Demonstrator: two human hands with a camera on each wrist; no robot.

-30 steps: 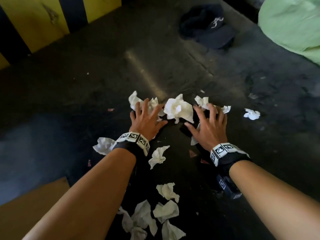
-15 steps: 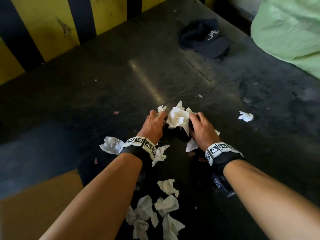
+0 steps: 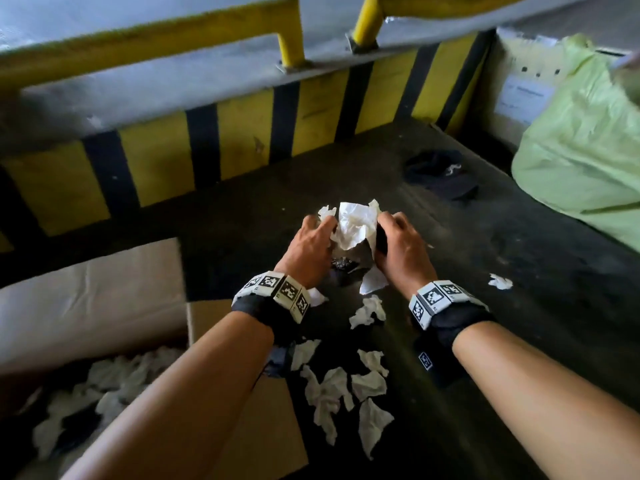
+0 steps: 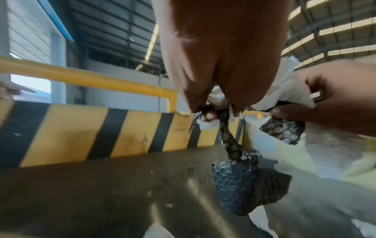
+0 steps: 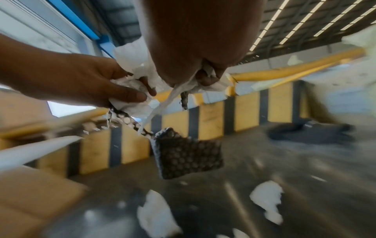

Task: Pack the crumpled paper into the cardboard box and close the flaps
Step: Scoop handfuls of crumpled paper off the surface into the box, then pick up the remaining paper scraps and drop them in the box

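Both hands hold one bundle of crumpled white paper (image 3: 355, 225) above the dark floor. My left hand (image 3: 311, 245) grips its left side and my right hand (image 3: 398, 247) grips its right side. Pieces of black bubble wrap (image 4: 244, 185) dangle under the bundle, also seen as black bubble wrap (image 5: 187, 154) in the right wrist view. The open cardboard box (image 3: 104, 299) stands at the lower left, with several crumpled papers (image 3: 110, 379) inside. More loose paper pieces (image 3: 346, 386) lie on the floor between my forearms.
A yellow and black striped barrier (image 3: 242, 133) with a yellow rail (image 3: 173, 46) runs behind the floor. A dark cap (image 3: 440, 174) lies at the back right, a pale green sack (image 3: 581, 143) beyond it. One paper scrap (image 3: 499, 281) lies to the right.
My hands swept the spread papers together, closed on them and lifted the bundle off the floor. The view tilted up and left, bringing the box and barrier into sight.
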